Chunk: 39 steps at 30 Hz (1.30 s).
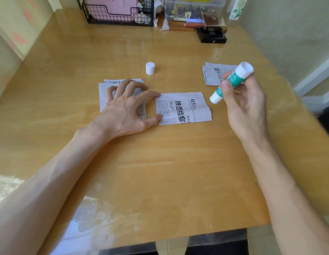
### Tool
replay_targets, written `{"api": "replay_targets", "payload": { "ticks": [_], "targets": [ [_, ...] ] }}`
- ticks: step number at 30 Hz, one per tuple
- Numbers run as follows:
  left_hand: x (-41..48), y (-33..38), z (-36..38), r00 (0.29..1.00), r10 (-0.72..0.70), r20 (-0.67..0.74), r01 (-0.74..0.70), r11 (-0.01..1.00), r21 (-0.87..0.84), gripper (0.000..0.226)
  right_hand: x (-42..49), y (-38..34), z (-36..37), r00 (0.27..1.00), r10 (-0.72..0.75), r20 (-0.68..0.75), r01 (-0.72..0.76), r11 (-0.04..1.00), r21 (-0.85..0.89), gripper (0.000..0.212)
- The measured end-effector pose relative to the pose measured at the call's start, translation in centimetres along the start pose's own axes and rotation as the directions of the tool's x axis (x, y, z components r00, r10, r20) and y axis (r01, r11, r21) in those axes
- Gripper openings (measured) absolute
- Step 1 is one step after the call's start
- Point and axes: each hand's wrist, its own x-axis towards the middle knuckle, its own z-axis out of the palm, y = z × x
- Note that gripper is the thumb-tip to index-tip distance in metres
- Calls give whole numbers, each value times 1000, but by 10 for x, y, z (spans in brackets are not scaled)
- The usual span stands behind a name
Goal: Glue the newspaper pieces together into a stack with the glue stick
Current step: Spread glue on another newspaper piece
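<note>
The newspaper piece (183, 108) lies flat in the middle of the table (160, 162), big black letters facing up; it is thin, soft and very light, so I think it would slide or wrinkle when glue is rubbed on it, and it would tear if pulled hard; its right corner curls up a little. The best place to hold it looks like an edge or a corner, pressed down flat.

The left hand (126, 105) does just that; its fingers are spread out, the first finger and thumb touch the left edge of the piece, and the other fingers rest on the left stack (103, 96) of paper just beside it; it grips nothing.

The right hand (246, 107) holds the glue stick (231, 81) up in the air, to the right of the piece, pinched between thumb and fingers round its green middle; the stick is a hard, smooth, round tube with white ends, easy to hold. Its white cap (150, 68) stands alone behind the papers; it is round and might roll if tipped.

A pile of cut papers (211, 74) waits behind the right hand.

The table is shiny yellow wood, smooth, so paper will slip on it; at the far edge are a black wire basket (119, 15), a clear box (195, 8) and a small black box (211, 36).
</note>
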Motion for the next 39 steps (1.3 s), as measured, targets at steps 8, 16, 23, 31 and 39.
{"api": "replay_targets", "payload": {
  "ticks": [8,16,23,31,39],
  "targets": [
    [-1,-1,1,999,25,-22,-25,1000,11,67,-7,-5,20,978,-12,207,-18,990,143,34],
    [-1,0,2,999,15,-29,-14,1000,14,69,-17,-11,40,914,-80,397,51,995,82,24],
    [-2,0,2,1000,15,-27,-14,1000,15,68,-15,-14,45,927,-43,372,34,999,32,32],
    [-2,0,2,1000,15,-28,-14,1000,17,70,-11,-15,39,889,-27,457,51,998,-40,27],
    [-1,-1,3,999,15,-33,-15,1000,10,68,-10,-14,37,862,-31,505,83,993,-80,24]
  ]
}}
